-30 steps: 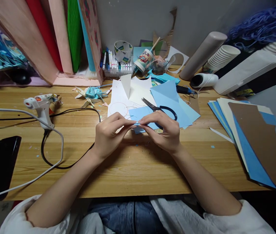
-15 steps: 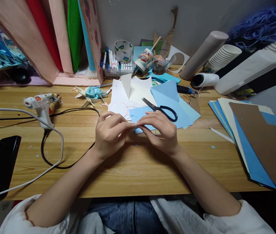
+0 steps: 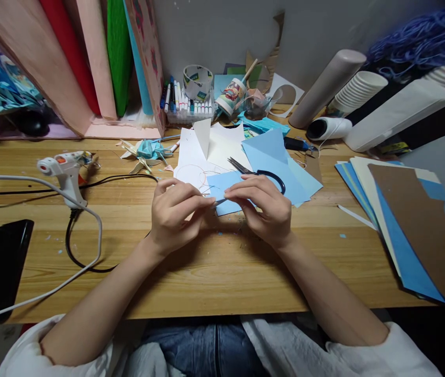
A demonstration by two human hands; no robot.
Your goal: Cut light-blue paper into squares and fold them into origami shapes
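My left hand (image 3: pixel 177 215) and my right hand (image 3: pixel 266 210) meet fingertip to fingertip over the middle of the table. Pinched between them is a small piece of blue paper (image 3: pixel 220 201), mostly hidden by the fingers. Just beyond lies a blue paper rectangle (image 3: pixel 220 181), partly behind the fingers. Black-handled scissors (image 3: pixel 240 166) rest on the papers, their handle loops partly covered by my right hand. Under and behind them are larger blue sheets (image 3: pixel 265 149) and white paper (image 3: pixel 189 149) with pencilled curves.
A white glue gun (image 3: pixel 67 175) stands at left, its cable looping across the wooden table (image 3: pixel 222 288). A black tablet-like object (image 3: pixel 0 267) lies at the left edge, folded paper flowers (image 3: pixel 149 151) farther back. Markers (image 3: pixel 185 99) stand behind; stacked card sheets (image 3: pixel 411 225) lie right.
My fingertips have drawn slightly apart, the right hand shifting a little right and the left a little left. The small blue paper stays between them.
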